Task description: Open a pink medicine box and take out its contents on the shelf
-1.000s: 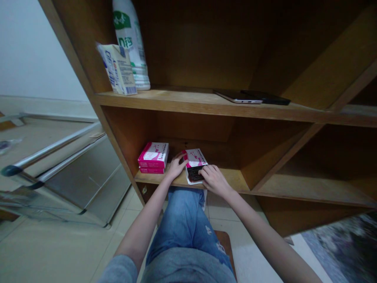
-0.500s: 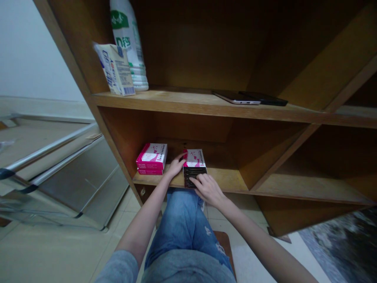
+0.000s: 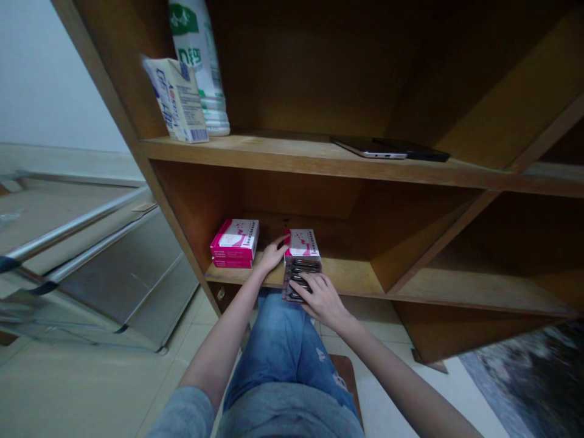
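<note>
Okay, left hand (image 3: 272,257): open, fingers spread, with the fingertips reaching the left side of the small pink-and-white medicine box (image 3: 302,243). As far as I can tell from my feed, they are touching it, but I can't tell whether they press on it.

Right hand (image 3: 323,298): closed around the near end of the blister pack (image 3: 297,274), with the fingers curled over its dark face.

Blister pack: held just in front of the small pink-and-white medicine box, over the front edge of the lower shelf (image 3: 351,274). I can see rows of dark oblong blisters, and the right hand hides its near corner.

Beside the hands: a stack of pink-and-white medicine boxes (image 3: 234,243) lies on the lower shelf, left of the left hand and just apart from it.

Upper shelf: I see a cream printed carton (image 3: 176,100) leaning against a tall white plastic bottle (image 3: 198,61), and two flat dark tablets (image 3: 387,149) lying one beside the other.

Below: my feed shows the person's ripped blue jeans (image 3: 269,347) under the shelf, with a folded metal rack (image 3: 114,261) on the tile floor (image 3: 77,389) to the left.
</note>
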A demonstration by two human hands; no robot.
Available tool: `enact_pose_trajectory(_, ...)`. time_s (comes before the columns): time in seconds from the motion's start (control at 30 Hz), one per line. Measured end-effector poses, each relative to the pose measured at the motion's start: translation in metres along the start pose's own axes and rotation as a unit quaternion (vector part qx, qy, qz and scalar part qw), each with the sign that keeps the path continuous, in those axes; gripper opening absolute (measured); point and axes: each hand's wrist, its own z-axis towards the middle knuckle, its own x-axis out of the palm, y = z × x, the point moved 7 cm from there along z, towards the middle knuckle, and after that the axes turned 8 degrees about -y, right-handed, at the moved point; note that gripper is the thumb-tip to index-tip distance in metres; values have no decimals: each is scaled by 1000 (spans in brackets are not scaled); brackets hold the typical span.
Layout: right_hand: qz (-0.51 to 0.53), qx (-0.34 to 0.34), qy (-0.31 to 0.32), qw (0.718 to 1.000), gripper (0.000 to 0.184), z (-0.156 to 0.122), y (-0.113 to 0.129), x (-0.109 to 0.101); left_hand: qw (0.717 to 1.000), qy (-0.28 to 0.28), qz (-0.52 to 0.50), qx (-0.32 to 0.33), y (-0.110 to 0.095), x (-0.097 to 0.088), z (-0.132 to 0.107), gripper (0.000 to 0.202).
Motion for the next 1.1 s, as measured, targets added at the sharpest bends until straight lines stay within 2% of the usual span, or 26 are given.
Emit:
enact_pose_trajectory(0.1, -1, 15, 3, 1000, 61, 3, -2, 1, 1000, 0, 1, -6, 1, 0, 1, 43)
enact_pose_trajectory(0.23, 27, -6, -1, 1000, 60, 6, -4, -5, 1000, 2, -10, 1, -2, 0, 0, 44)
enact_pose_trajectory(0.33, 66, 1, -38, 997, 55, 4, -6, -22, 1000, 1, -10, 2, -2, -1, 0, 44)
enact_pose_trajectory(0.43, 85, 11, -97, 992, 50, -1, -12, -48, 1000, -1, -16, 1, 0, -1, 0, 45)
enact_pose_trajectory(0.53, 80, 37, -140, 986, 49, -6, -31, -71, 1000, -2, -22, -10, 2, -1, 0, 45)
enact_pose_trajectory(0.67, 66, 119, -146, 980, 48, -13, -77, -80, 1000, -5, -7, -29, 5, -1, -1, 45)
enact_pose_trajectory(0.77, 65, 146, -128, 979, 46, -18, -109, -74, 999, -1, 8, -35, 5, -1, -1, 44)
enact_pose_trajectory(0.87, 71, 140, -83, 984, 44, -19, -128, -59, 999, 4, 9, -34, 5, 0, -1, 45)
enact_pose_trajectory(1.1, 62, 111, 32, 991, 42, -16, -137, -15, 1000, 3, -10, -9, -1, -1, -2, 45)
